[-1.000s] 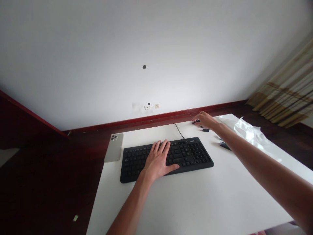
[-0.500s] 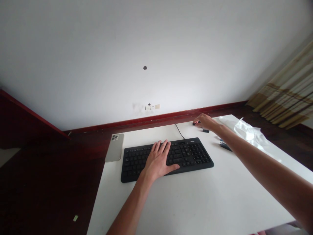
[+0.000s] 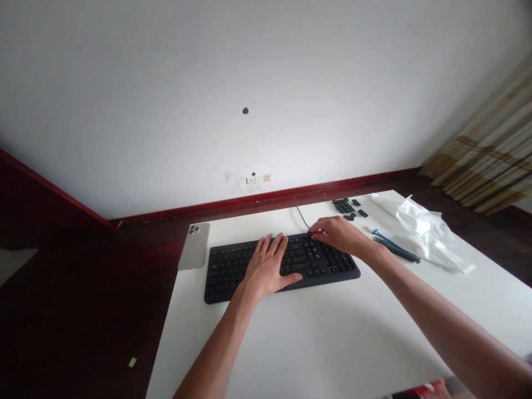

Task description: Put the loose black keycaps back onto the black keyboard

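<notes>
A black keyboard (image 3: 236, 271) lies on the white table, and part of its keys is hidden under both hands. My left hand (image 3: 268, 266) rests on its middle, fingers spread and thumb out to the right. Over the upper right of the keyboard, my right hand (image 3: 334, 233) is closed in a pinch, with a small black keycap at its fingertips. Several loose black keycaps (image 3: 344, 206) lie on the table beyond that hand. The keyboard's cable (image 3: 302, 216) runs off the table's far edge.
To the left of the keyboard lies a phone (image 3: 194, 246), camera side up. On the right are a dark-handled tool (image 3: 397, 250), a thin blue tool (image 3: 380, 235) and a crumpled clear plastic bag (image 3: 430, 235). A wall with sockets (image 3: 259, 179) stands behind the table (image 3: 291, 343).
My right hand has come back from the loose keycaps at the far right, leftward and nearer, to the keyboard's upper right. My left hand stays on the keyboard.
</notes>
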`<state>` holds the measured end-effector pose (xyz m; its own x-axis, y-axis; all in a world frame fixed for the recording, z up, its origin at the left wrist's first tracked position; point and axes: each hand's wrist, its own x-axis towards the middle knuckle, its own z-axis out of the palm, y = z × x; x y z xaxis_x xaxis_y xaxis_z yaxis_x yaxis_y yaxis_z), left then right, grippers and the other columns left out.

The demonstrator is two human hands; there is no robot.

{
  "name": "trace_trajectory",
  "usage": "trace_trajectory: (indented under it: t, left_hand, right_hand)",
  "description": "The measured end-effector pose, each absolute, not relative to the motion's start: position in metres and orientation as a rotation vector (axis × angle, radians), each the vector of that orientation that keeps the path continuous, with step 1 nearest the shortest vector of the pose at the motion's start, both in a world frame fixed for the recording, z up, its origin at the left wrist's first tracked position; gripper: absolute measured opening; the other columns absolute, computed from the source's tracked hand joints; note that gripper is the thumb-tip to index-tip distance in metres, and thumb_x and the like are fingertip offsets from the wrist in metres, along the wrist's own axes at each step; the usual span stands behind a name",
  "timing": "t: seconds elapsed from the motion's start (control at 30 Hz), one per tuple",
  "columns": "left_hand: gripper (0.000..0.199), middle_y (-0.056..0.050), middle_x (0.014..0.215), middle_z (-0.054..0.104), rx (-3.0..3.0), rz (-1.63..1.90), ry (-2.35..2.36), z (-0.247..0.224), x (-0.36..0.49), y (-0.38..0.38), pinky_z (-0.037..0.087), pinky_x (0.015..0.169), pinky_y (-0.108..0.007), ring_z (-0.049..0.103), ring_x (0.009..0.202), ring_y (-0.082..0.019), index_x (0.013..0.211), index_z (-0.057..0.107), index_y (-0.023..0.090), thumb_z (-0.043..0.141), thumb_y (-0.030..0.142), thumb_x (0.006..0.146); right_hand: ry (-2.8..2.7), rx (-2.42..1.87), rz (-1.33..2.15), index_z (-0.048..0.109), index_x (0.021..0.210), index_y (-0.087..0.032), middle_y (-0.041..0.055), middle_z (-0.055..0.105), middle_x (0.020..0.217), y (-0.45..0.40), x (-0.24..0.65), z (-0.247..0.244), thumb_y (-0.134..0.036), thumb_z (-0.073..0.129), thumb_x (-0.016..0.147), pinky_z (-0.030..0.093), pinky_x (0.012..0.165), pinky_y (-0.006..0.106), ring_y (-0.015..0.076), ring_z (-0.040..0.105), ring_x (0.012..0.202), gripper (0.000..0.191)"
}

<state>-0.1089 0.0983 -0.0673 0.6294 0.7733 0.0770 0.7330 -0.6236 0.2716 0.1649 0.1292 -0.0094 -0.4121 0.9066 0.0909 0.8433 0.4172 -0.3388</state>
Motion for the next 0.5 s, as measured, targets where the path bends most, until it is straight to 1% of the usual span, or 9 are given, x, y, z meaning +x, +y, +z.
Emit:
trace_trajectory:
  t: [0.23, 0.37, 0.5]
  left_hand:
    - [0.104, -0.009, 0.170, 0.022, 2.640, 0.279, 1.234, -0.067, -0.109, 0.098, 0.016, 0.128, -0.052, 0.021, 0.155, -0.037, 0.162, 0.025, 0.016, 0.041, 0.085, 0.086]
    - [0.104, -0.009, 0.170, 0.022, 2.640, 0.282, 1.237, -0.066, -0.110, 0.098, 0.016, 0.128, -0.052, 0.020, 0.155, -0.037, 0.163, 0.025, 0.016, 0.040, 0.085, 0.086]
    - [0.104, -0.009, 0.170, 0.022, 2.638, 0.288, 1.233, -0.067, -0.110, 0.098, 0.016, 0.128, -0.051, 0.021, 0.155, -0.037, 0.163, 0.025, 0.017, 0.039, 0.086, 0.086]
  right_hand:
    - [-2.563, -1.466, 0.302, 0.080, 0.100, -0.027, 0.0035, 0.078, 0.098, 0.139, 0.153, -0.009, -0.024, 0.064, 0.091, 0.051, 0.075, 0.031, 0.0227, 0.071, 0.086, 0.018]
    - [-2.627, -1.466, 0.270, 0.080, 0.098, -0.027, 0.0048, 0.077, 0.093, 0.137, 0.145, -0.007, -0.020, 0.063, 0.091, 0.050, 0.073, 0.030, 0.0228, 0.071, 0.085, 0.020]
    - [-2.614, -1.475, 0.285, 0.080, 0.099, -0.027, 0.0053, 0.077, 0.094, 0.135, 0.142, -0.005, -0.019, 0.064, 0.089, 0.050, 0.072, 0.031, 0.0229, 0.071, 0.083, 0.021]
